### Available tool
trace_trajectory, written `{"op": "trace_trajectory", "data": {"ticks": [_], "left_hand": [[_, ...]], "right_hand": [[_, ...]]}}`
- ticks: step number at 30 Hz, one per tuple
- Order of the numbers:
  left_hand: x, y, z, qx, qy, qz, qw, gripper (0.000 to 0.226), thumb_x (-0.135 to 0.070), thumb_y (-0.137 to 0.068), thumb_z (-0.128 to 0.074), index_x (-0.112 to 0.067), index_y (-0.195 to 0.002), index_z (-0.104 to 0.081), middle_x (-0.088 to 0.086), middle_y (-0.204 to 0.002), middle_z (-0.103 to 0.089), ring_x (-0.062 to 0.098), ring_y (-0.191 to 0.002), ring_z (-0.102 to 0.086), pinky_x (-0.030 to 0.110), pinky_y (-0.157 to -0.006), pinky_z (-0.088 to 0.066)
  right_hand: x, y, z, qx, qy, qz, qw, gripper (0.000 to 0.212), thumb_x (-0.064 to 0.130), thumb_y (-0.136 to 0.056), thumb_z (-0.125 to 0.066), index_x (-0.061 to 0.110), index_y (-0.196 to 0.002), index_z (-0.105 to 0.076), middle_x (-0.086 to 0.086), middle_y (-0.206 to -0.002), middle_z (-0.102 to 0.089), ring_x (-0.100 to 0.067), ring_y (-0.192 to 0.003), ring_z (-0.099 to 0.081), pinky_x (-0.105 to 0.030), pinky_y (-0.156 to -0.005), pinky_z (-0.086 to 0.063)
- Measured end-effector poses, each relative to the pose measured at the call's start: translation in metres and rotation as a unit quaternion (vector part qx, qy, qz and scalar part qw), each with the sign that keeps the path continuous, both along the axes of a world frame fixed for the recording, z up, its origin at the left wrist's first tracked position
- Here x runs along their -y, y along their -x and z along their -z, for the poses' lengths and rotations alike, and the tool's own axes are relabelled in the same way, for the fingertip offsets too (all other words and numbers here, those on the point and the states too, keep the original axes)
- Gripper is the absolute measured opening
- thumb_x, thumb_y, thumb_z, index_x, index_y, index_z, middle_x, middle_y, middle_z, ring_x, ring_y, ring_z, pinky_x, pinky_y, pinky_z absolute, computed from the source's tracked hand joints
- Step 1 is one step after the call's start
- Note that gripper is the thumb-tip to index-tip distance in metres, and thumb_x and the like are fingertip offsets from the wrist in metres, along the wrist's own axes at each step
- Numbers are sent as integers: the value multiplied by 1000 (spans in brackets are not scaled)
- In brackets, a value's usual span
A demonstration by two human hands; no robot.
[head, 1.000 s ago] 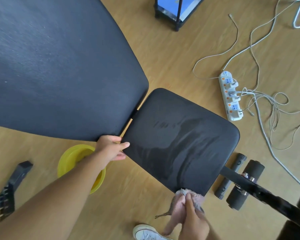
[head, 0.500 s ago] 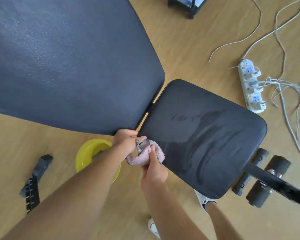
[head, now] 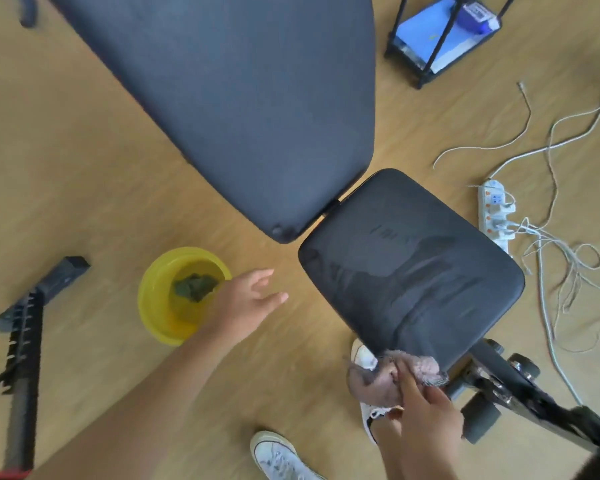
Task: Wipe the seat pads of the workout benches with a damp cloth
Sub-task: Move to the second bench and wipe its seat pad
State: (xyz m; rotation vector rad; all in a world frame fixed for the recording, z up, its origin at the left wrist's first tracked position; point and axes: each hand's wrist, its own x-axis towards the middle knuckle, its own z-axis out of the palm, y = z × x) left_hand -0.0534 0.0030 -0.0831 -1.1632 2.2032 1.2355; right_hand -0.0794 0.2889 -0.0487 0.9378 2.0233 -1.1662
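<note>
The black seat pad (head: 409, 271) of the workout bench shows damp streaks across its surface. Behind it rises the large black back pad (head: 257, 109). My right hand (head: 426, 414) is shut on a pinkish-grey cloth (head: 395, 375) pressed at the seat pad's near edge. My left hand (head: 246, 303) hovers open over the wooden floor, between the seat pad and a yellow bowl (head: 160, 306), touching nothing.
The yellow bowl holds water and a dark green cloth (head: 194, 287). A white power strip (head: 496, 216) with tangled white cables (head: 561, 258) lies right of the bench. Foam leg rollers (head: 482, 420) and a black frame (head: 520, 389) extend bottom right. A black toothed bracket (head: 25, 320) lies left. White shoes (head: 278, 455) stand below.
My right hand carried the cloth from the seat pad's left corner along the near edge to its right corner. My left hand let go of the cloth and drew back, open.
</note>
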Motion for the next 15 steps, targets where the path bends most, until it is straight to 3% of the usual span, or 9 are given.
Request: {"op": "trace_trajectory", "data": {"ticks": [2,4,7,9,11,13,15], "left_hand": [[11,-43,-16,-12,29,-5,999,76,-63,-70,-75,-34,-139,-59,-9,-130,-70,10,-116,-66,36,-96,-55],[22,-90,-30,-7,51,-36,998,84,-75,-64,-70,-40,-139,-57,-15,-130,-68,7,-120,-63,37,-97,-53],[37,-166,-44,9,65,-102,993,88,-82,-59,-68,-45,-137,-55,-20,-131,-67,3,-121,-61,39,-100,-52],[43,-223,-54,20,79,-135,988,86,-83,-60,-66,-45,-136,-55,-22,-129,-67,2,-118,-62,36,-100,-51],[45,-260,-61,26,100,-154,983,82,-84,-60,-64,-43,-132,-60,-21,-122,-69,3,-111,-64,35,-97,-52],[46,-317,-72,27,110,-211,971,77,-85,-60,-63,-44,-125,-64,-23,-115,-70,3,-104,-66,35,-95,-53],[42,-372,-78,43,104,-245,963,74,-86,-60,-63,-46,-123,-63,-26,-111,-68,-2,-100,-66,32,-91,-54]], "right_hand": [[25,-10,-3,-23,4,-80,997,10,24,-86,-79,14,-85,-79,-3,-63,-75,-13,-54,-69,-22,-48,-50],[63,-33,-6,-26,52,-137,989,7,21,-84,-82,20,-77,-78,3,-64,-76,-17,-54,-67,-30,-50,-54],[117,-79,-6,-53,76,-252,963,15,25,-79,-85,24,-69,-73,11,-62,-74,-12,-53,-68,-33,-47,-57],[156,-115,-12,-64,94,-308,945,11,20,-78,-81,24,-72,-73,4,-63,-74,-12,-53,-65,-26,-41,-52],[180,-139,-14,-73,109,-338,932,12,8,-80,-74,15,-70,-71,-8,-65,-71,-24,-55,-62,-29,-40,-51],[209,-183,-18,-70,134,-395,906,16,6,-83,-68,15,-70,-67,-13,-73,-70,-35,-67,-64,-42,-56,-54],[227,-224,-19,-64,152,-467,869,15,11,-84,-64,19,-71,-65,-4,-78,-70,-27,-72,-65,-38,-62,-51]]}}
